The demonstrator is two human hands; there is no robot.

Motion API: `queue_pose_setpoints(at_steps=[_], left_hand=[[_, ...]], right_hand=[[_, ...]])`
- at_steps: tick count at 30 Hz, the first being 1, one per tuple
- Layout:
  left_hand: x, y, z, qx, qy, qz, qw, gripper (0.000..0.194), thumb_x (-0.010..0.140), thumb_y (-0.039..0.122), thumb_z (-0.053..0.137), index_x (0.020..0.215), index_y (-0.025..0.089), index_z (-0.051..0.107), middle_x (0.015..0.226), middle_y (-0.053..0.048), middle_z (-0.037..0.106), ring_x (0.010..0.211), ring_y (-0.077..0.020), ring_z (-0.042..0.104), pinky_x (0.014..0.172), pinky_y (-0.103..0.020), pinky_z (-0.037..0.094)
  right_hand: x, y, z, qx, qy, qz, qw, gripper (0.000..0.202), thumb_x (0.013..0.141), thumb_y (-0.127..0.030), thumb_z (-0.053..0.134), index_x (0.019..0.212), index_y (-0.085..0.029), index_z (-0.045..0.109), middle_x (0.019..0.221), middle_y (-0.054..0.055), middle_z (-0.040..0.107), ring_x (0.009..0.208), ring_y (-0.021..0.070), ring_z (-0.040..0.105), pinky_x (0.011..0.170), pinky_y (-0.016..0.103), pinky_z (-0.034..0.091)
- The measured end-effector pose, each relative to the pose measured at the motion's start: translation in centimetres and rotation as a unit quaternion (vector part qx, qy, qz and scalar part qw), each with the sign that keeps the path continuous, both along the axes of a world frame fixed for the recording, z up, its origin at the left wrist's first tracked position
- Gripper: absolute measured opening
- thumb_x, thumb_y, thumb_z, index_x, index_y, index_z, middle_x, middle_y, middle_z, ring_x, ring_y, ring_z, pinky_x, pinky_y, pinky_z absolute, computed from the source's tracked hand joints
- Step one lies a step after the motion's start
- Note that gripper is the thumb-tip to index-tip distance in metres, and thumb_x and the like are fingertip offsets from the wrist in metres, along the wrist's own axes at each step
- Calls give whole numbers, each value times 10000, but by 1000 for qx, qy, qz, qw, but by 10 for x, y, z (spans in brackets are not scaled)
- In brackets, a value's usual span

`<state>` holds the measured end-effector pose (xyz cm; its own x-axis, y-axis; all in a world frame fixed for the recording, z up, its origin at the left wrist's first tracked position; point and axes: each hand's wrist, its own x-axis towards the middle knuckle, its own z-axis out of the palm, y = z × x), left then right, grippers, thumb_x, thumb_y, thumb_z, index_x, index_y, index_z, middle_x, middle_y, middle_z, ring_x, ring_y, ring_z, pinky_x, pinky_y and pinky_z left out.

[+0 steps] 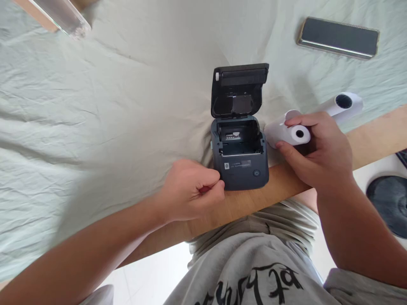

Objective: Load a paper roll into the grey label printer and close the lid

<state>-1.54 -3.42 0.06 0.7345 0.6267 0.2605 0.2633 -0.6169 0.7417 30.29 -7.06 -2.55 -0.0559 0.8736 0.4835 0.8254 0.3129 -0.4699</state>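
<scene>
A dark label printer [237,173] stands near the table's front edge with its lid [240,91] raised and its paper bay exposed. Inside the bay a small white label [233,136] shows. My left hand [197,186] is closed, its fingertips by the printer's lower left corner; what they hold, if anything, is hidden. Just right of the printer, my right hand [321,148] grips a white paper roll [281,134] with a small dark core, thumb and fingers around its end. A larger white roll [354,103] with a wide dark core lies behind this hand.
A dark flat case with a shiny rim [339,37] lies at the far right. At the upper left is a clear plastic box [68,19]. Pale wrinkled cloth [127,84] covers the bed-like surface, edged by a wooden board [248,201]. A black round base [389,203] is at the right.
</scene>
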Motion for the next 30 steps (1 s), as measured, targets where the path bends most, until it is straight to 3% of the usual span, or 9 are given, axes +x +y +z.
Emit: queue_pose_setpoints(at_steps=[3, 6, 10, 12, 15, 19, 24, 27, 30], left_hand=[[0, 0, 0, 1, 1, 0, 1000, 402, 1013, 111, 472, 786, 276, 184, 648, 86, 165, 567, -117, 195, 530, -322, 202], [0, 1, 1, 2, 0, 0, 1000, 405, 1012, 114, 478, 774, 274, 192, 634, 87, 181, 558, -112, 209, 528, -316, 206], [-1, 1, 1, 2, 1, 0, 1000, 406, 1011, 121, 484, 765, 270, 196, 625, 87, 188, 555, -110, 218, 527, -311, 207], [-1, 1, 2, 2, 4, 1, 1000, 405, 1010, 120, 482, 765, 269, 196, 625, 87, 185, 555, -111, 213, 526, -312, 203], [0, 1, 1, 1, 5, 2, 1000, 406, 1013, 132, 481, 763, 271, 193, 625, 87, 175, 556, -114, 201, 525, -320, 197], [0, 0, 0, -1, 5, 1, 1000, 406, 1018, 135, 479, 763, 272, 195, 630, 86, 174, 554, -113, 202, 524, -323, 201], [-1, 1, 0, -1, 7, -1, 1000, 406, 1016, 129, 482, 763, 270, 198, 637, 85, 174, 558, -112, 203, 525, -322, 205], [0, 1, 1, 0, 7, -1, 1000, 405, 1014, 128, 479, 763, 272, 196, 633, 83, 179, 559, -114, 202, 524, -324, 206], [0, 1, 1, 0, 8, 0, 1000, 405, 1018, 130, 473, 769, 273, 188, 632, 83, 176, 556, -114, 204, 525, -324, 204]], right_hand=[[2, 1, -3, -8, 12, 21, 1000, 399, 1010, -261, 678, 1401, -329, 723, 1310, 55, 836, 1165, 275, 833, 928, 451, 674], [3, 1, -6, 11, 22, 12, 1000, 327, 990, -312, 778, 1317, -311, 769, 1252, 62, 816, 1175, 281, 819, 986, 472, 675], [3, -1, -11, -8, 54, -3, 999, 530, 996, -276, 719, 1519, -324, 649, 1256, 55, 810, 1053, 238, 819, 841, 409, 661], [3, -1, -12, -18, 55, -8, 998, 567, 977, -262, 695, 1539, -313, 640, 1276, 64, 809, 1100, 252, 821, 893, 438, 680], [5, 0, -13, -18, 41, -31, 998, 493, 941, -323, 804, 1426, -302, 717, 1312, 83, 799, 1188, 300, 807, 1005, 517, 684], [5, 1, -14, -21, 49, -33, 998, 631, 955, -300, 745, 1571, -333, 612, 1249, 55, 803, 988, 235, 795, 834, 422, 674], [5, 0, -11, -25, 30, -27, 999, 479, 960, -337, 812, 1430, -295, 730, 1320, 92, 816, 1206, 296, 817, 1047, 514, 695], [5, 0, -10, -34, 45, -24, 998, 589, 1012, -311, 711, 1592, -319, 606, 1315, 82, 831, 1116, 279, 840, 954, 509, 718], [5, 0, -10, -41, 37, -25, 998, 526, 1003, -315, 760, 1522, -338, 677, 1313, 76, 831, 1212, 322, 838, 1031, 585, 719]])
